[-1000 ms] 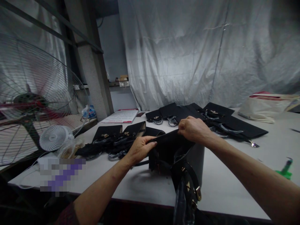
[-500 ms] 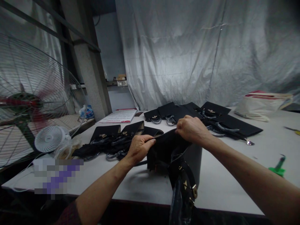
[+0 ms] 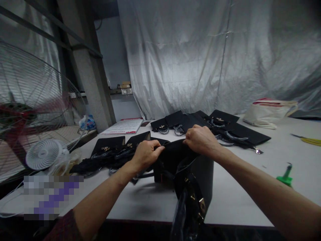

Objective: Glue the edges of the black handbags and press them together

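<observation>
A black handbag [image 3: 200, 177] stands at the table's near edge, its mouth spread apart. Its plastic-wrapped handle and gold fittings hang down on the side toward me. My left hand [image 3: 147, 152] pinches the far rim of the bag at its left corner, thumb on top. Farther along that same rim, my right hand [image 3: 200, 140] is closed with curled fingers. The inside of the bag is dark, so its contents cannot be made out.
Several black bags [image 3: 120, 147] lie on the left, more black bags [image 3: 190, 122] at the back. A white cloth bundle [image 3: 268, 112], a green-based tool [image 3: 285, 179] and a yellow-handled tool [image 3: 309, 140] lie right. A small white fan [image 3: 43, 154] stands left, near a large caged fan [image 3: 22, 113].
The view has shifted slightly, so the surroundings sit a little farther left. Both hands keep their grip on the bag's rim, and the bag stays in nearly the same place.
</observation>
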### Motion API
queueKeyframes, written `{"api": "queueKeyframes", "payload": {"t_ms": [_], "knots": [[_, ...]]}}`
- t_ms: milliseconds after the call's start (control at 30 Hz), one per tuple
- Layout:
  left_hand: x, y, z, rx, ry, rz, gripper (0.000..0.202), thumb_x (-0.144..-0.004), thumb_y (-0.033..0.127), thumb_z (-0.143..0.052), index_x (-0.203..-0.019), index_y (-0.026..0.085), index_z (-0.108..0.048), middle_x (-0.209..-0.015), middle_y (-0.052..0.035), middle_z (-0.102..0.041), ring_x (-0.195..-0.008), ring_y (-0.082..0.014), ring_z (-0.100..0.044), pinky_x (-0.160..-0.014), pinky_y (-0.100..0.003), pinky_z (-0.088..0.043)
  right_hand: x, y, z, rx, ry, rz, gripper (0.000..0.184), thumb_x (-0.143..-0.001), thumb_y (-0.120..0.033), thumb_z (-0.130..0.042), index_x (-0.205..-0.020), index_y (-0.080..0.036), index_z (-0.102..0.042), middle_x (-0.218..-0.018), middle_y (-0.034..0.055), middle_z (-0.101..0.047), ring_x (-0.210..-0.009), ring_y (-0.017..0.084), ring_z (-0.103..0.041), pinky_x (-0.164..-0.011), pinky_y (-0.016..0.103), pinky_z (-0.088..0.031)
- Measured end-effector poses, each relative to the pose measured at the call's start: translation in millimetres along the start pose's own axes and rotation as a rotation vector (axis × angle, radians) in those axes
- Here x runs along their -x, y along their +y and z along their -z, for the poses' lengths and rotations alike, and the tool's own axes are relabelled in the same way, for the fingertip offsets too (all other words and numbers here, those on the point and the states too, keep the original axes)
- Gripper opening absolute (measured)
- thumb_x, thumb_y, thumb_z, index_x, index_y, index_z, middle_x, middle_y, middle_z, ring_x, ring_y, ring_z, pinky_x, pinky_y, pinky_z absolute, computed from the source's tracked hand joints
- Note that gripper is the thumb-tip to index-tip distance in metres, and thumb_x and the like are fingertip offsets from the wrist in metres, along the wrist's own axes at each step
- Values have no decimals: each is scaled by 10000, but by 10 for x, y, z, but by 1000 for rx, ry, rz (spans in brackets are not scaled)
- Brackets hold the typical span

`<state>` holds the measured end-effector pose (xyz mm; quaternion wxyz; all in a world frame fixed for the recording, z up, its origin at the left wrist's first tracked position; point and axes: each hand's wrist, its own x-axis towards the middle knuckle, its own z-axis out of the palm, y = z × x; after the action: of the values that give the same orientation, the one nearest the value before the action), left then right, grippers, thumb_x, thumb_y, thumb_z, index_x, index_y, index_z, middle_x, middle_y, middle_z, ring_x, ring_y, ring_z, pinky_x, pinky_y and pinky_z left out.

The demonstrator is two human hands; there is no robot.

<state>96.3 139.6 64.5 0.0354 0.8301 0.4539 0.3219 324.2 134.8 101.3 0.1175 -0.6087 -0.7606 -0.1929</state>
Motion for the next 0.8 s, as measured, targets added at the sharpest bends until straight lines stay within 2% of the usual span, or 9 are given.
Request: {"api": "queueKeyframes", "payload": {"t_ms": [133,200,300,433,533,667,800], "knots": [[-284,184,19,-158,-155,-156,298,-795,470,-617,-956,247,-731,-869,-29,-735,-815,-193,-653,-703,-263,-448,13,-45,31,37,-1,0,226,-810,-332,-574,-699,-194,-715,-822,93,-708,-938,253,-574,-712,341,-368],[-416,299,-16,-250,-196,-211,258,-792,430,-626,-924,239,-738,-853,-43,-733,-823,-210,-653,-692,-274,-454,18,-46,34,41,-2,-7,232,-817,-339,-572,-704,-194,-714,-813,91,-705,-937,251,-568,-714,339,-366],[-535,402,-85,-301,-194,-231,194,-809,362,-604,-849,228,-739,-815,-47,-727,-794,-211,-650,-667,-278,-454,34,21,35,8,-23,-3,222,-816,-365,-589,-717,-209,-714,-847,71,-707,-959,244,-549,-706,324,-356],[-558,405,-124,-261,-172,-211,172,-802,341,-603,-786,226,-729,-758,-28,-714,-740,-189,-638,-637,-266,-435,82,227,30,-44,-38,-5,116,-769,-310,-641,-715,-238,-714,-1030,12,-687,-1024,236,-511,-707,311,-349],[-545,391,-120,-231,-170,-207,163,-788,341,-612,-785,227,-729,-744,-23,-709,-725,-181,-631,-632,-262,-421,116,361,15,-83,-31,-48,106,-756,-308,-659,-689,-246,-712,-1074,-10,-671,-1041,232,-513,-718,307,-362],[-539,398,-117,-199,-181,-192,151,-780,328,-617,-773,227,-730,-747,-25,-709,-720,-184,-627,-630,-267,-412,130,398,9,-132,-39,-71,109,-772,-299,-644,-703,-254,-713,-1014,-19,-686,-962,196,-575,-750,292,-391],[-524,392,-110,-193,-185,-183,163,-782,344,-620,-792,227,-734,-758,-33,-709,-707,-185,-615,-643,-270,-417,119,359,29,-124,-38,-129,120,-765,-310,-630,-756,-249,-734,-898,16,-709,-815,193,-623,-727,293,-411]]}}
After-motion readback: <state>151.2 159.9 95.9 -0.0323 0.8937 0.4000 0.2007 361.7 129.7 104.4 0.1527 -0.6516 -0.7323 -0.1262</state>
